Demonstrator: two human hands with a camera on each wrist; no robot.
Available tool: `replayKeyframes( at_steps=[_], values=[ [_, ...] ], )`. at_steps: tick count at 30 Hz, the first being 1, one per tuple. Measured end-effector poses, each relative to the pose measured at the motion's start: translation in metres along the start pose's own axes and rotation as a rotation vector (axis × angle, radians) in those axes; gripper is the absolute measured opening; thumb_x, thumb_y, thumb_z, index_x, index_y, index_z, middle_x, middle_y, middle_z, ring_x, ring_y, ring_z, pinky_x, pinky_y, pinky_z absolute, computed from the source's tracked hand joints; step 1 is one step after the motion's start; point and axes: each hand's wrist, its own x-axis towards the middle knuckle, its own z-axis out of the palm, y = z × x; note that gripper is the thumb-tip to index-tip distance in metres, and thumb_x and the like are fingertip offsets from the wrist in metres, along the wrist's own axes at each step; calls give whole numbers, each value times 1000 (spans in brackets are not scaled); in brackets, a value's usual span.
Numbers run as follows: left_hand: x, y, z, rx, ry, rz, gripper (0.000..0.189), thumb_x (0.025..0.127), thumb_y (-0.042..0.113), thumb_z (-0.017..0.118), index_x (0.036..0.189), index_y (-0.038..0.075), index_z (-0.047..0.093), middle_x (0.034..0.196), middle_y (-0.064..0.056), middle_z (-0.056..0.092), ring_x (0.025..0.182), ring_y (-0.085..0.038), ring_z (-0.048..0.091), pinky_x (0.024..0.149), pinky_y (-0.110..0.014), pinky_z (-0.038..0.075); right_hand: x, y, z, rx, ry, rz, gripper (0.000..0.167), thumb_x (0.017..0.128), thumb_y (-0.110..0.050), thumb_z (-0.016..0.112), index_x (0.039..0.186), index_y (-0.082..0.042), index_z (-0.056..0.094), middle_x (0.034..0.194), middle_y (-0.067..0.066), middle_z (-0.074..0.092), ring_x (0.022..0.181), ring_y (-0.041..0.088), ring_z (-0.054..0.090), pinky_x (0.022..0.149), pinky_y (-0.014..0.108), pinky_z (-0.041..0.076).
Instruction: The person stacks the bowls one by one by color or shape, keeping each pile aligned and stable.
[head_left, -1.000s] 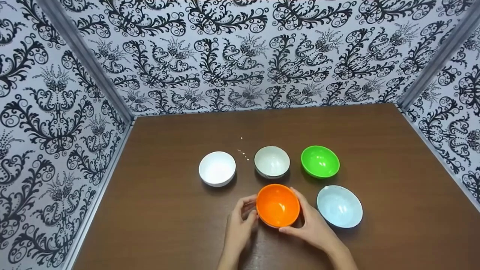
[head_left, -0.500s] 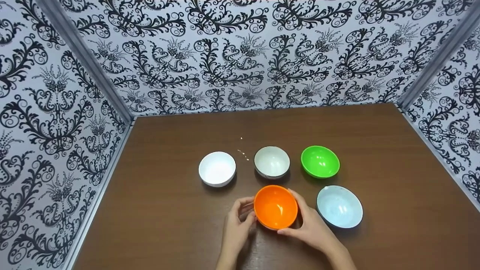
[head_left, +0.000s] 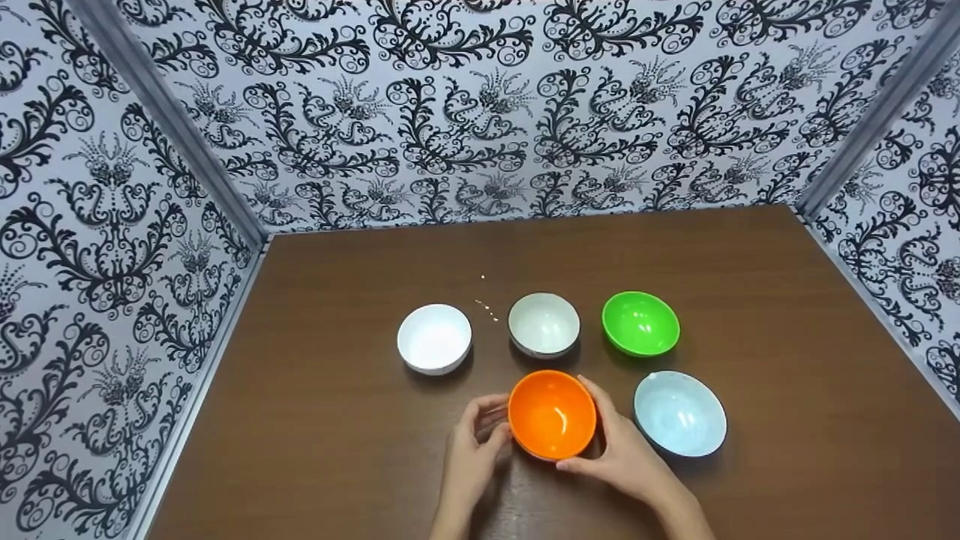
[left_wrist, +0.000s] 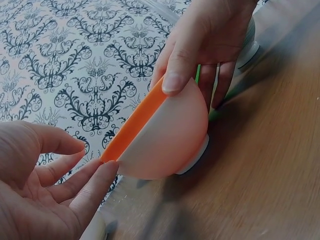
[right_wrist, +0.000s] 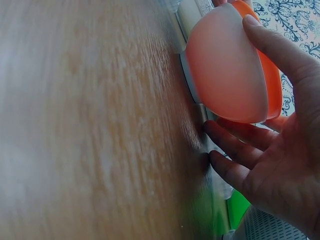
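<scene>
An orange-lined bowl [head_left: 552, 415] lies between my hands at the table's near middle. From the side, in the left wrist view, an orange band tops a pale outer body [left_wrist: 160, 135]; whether this is one bowl or two nested, I cannot tell. My right hand [head_left: 626, 450] grips its right side, thumb at the near rim. In the right wrist view the right hand's [right_wrist: 285, 170] lower fingers spread beneath the bowl. My left hand [head_left: 476, 450] holds the left rim with its fingertips. Whether the bowl's foot touches the table cannot be made out.
Behind stand a white bowl [head_left: 435, 339], a pale grey-green bowl [head_left: 544, 324] and a green bowl [head_left: 640, 324]. A light blue bowl [head_left: 679, 413] sits close to the right hand. Small pale crumbs [head_left: 487, 307] lie on the brown table [head_left: 322, 420]. Patterned walls [head_left: 465, 112] enclose it.
Both hands and the orange-lined bowl have shifted slightly left and towards me, mostly in the first half second. Since then they are nearly still. The other bowls stay in place.
</scene>
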Motion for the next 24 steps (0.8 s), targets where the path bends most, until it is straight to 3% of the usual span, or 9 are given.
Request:
replayKeyframes(
  at_steps=[6,11,14,16,19,24],
  values=[
    [3,3,-9,-41,-5,6,32,95,-3,58,127,-6,56,131,-26,60,119,-35,62,86,-30,60,0,0,-1,8,-15,17,120,65,-48,91,158,-19,20,151,4,49,134,25,51,114,57,39],
    [13,3,-22,-72,45,54,31,96,-6,53,126,-10,55,130,-32,57,115,-38,62,86,-28,59,1,2,-1,5,-20,7,122,65,-51,90,158,-18,19,151,2,49,135,22,51,114,54,39],
    [20,6,-32,-50,97,86,30,95,-7,53,125,-11,56,128,-31,59,109,-29,64,85,-24,57,1,2,-1,5,-22,8,121,66,-52,89,158,-18,19,151,3,49,135,24,50,114,56,38],
    [25,8,-40,-41,128,93,30,95,-7,53,124,-11,56,128,-31,59,105,-16,64,84,-21,56,1,2,-1,5,-26,11,121,66,-52,89,159,-18,19,152,5,48,136,25,50,114,56,38],
    [31,12,-49,-23,170,112,29,95,-8,53,123,-12,57,126,-31,59,103,-11,62,83,-19,56,1,2,-1,4,-33,16,121,67,-52,89,159,-18,18,152,5,48,136,26,50,115,57,38],
    [40,19,-61,15,232,147,28,93,-9,52,120,-11,58,126,-27,62,113,-32,63,85,-18,54,1,2,-3,3,-48,29,119,68,-51,88,159,-19,18,155,6,45,138,28,48,115,59,37]
  ],
)
